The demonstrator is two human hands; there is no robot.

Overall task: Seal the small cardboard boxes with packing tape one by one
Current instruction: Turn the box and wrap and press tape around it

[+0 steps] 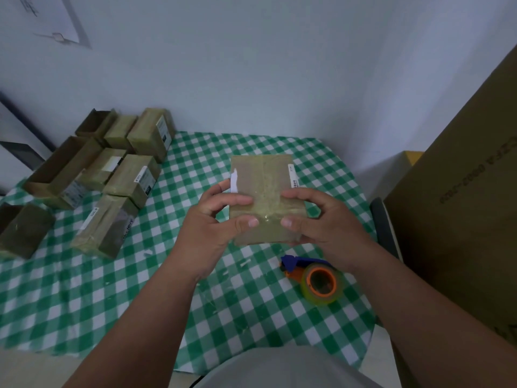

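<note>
Cardboard box [261, 186], small, flat and brown, glossy with clear tape along its centre seam and a white label on its right edge, is held above the green-checked tablecloth [84, 289]. Left hand [212, 219] and right hand [316, 219] grip its near corners, thumbs pressing the tape. Tape dispenser [316, 278] lies at 5 o'clock; other small boxes [112, 175] cluster at 10 o'clock.

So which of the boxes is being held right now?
The box at centre, gripped by the left hand and right hand; the other boxes sit untouched at the table's left.
</note>
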